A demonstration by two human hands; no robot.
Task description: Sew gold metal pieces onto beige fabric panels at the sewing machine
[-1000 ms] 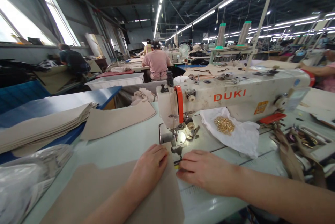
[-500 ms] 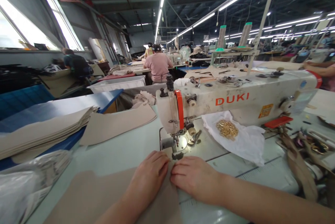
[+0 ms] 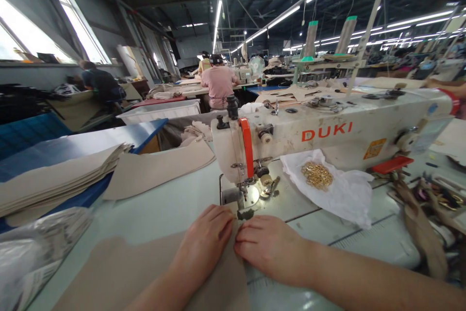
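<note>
A large beige fabric panel (image 3: 145, 262) lies on the pale green table in front of the sewing machine (image 3: 324, 129). My left hand (image 3: 207, 233) is closed on the panel near its right edge, fingers bent and thumb side toward that edge. Close beside it, my right hand (image 3: 265, 243) pinches the same edge with its fingers together; the fingertips are partly hidden. The panel's top corner sits just short of the needle and presser foot (image 3: 244, 193), which stand over the lit metal plate (image 3: 253, 197).
A white cloth (image 3: 349, 189) with gold rings (image 3: 316, 175) rests right of the needle. Another beige panel (image 3: 160, 168) and a stack of panels (image 3: 61, 175) lie left, near a clear plastic bag (image 3: 40, 248). Straps (image 3: 422, 228) hang at the right. A person in pink (image 3: 219, 83) sits ahead.
The view has shifted slightly. Both hands keep their hold on the panel's edge in nearly the same place, with no clear movement of the panel against the machine.
</note>
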